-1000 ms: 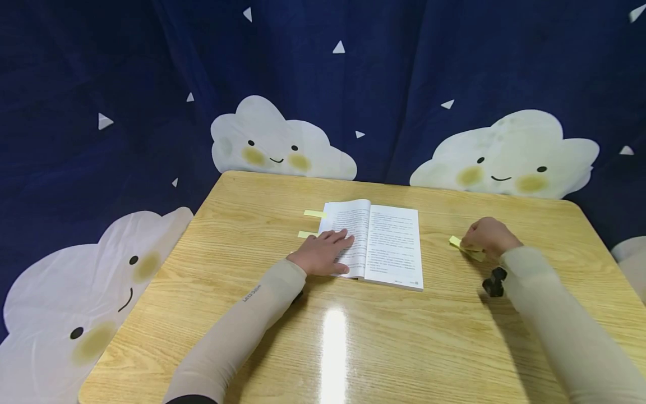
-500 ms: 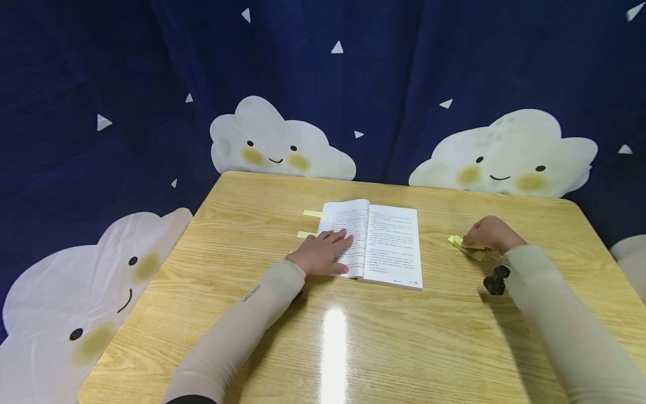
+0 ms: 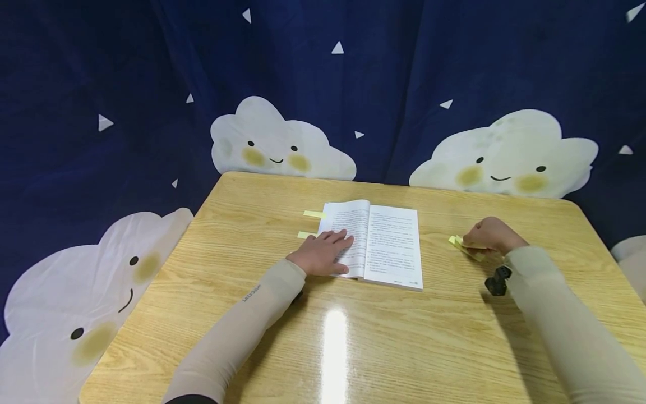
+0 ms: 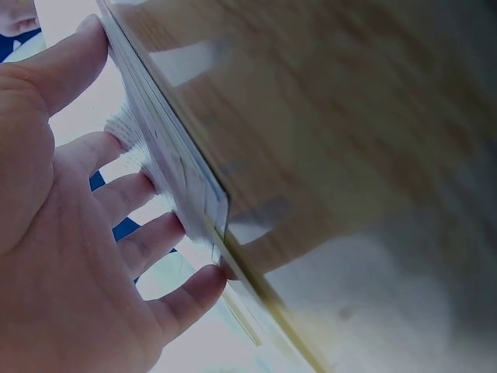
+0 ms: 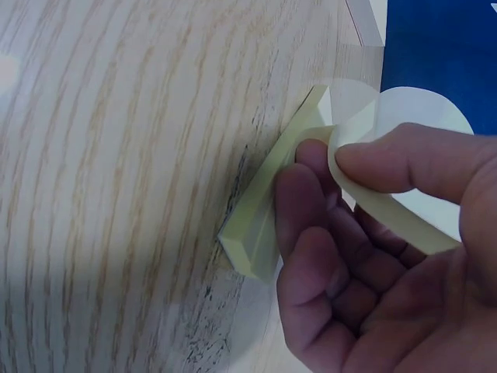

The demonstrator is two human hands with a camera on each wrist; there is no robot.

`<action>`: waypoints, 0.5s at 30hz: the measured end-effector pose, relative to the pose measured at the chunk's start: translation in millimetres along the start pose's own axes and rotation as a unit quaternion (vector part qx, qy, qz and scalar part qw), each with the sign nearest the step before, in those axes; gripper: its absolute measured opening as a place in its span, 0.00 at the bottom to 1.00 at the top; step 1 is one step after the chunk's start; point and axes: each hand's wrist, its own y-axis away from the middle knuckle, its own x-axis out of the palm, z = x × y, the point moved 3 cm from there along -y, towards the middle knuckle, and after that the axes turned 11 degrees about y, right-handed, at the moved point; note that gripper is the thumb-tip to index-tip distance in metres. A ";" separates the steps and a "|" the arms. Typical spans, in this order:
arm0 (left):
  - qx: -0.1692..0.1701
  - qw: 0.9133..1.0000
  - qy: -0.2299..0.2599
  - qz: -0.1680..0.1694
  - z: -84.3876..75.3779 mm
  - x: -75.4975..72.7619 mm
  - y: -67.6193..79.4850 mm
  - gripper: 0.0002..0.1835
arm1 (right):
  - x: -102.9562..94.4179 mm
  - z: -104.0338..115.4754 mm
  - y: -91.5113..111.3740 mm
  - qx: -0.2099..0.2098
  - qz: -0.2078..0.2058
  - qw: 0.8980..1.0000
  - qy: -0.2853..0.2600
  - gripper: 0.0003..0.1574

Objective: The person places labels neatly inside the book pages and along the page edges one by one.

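An open book [image 3: 393, 244] lies on the table, two pale yellow sticky notes [image 3: 314, 214] sticking out past its left edge. My left hand [image 3: 320, 253] rests on the left page with straight, spread fingers; the left wrist view shows the fingertips against the book's pages [image 4: 167, 148]. To the right of the book is a pad of narrow yellow sticky notes [image 5: 256, 202] on the wood. My right hand [image 3: 489, 234] pinches the top strip [image 5: 396, 217] between thumb and fingers. That strip bends up and away from the pad, while other fingers curl against the pad's side.
The wooden table [image 3: 429, 336] has a bright light reflection near its front middle. Behind it hangs a dark blue curtain [image 3: 383, 84] with smiling clouds. A small black device [image 3: 498, 280] sits at the right wrist.
My left hand and the book stay put. At the pad, my right hand shifts very slightly, and the yellow strip in its grip has lifted and bent more.
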 end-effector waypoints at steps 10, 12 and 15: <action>0.000 1.000 -0.002 0.002 -0.5 -1.3 0.9 0.43 | -1.2 2.0 2.8 0.004 0.011 1.000 -0.028 0.16; -0.001 1.000 -0.001 0.003 -0.6 -1.5 1.4 0.43 | -1.2 2.0 2.6 0.006 0.014 1.000 -0.028 0.17; -0.001 1.000 -0.001 0.004 -0.5 -1.3 1.7 0.43 | -1.6 1.3 2.6 0.004 0.018 0.999 -0.027 0.17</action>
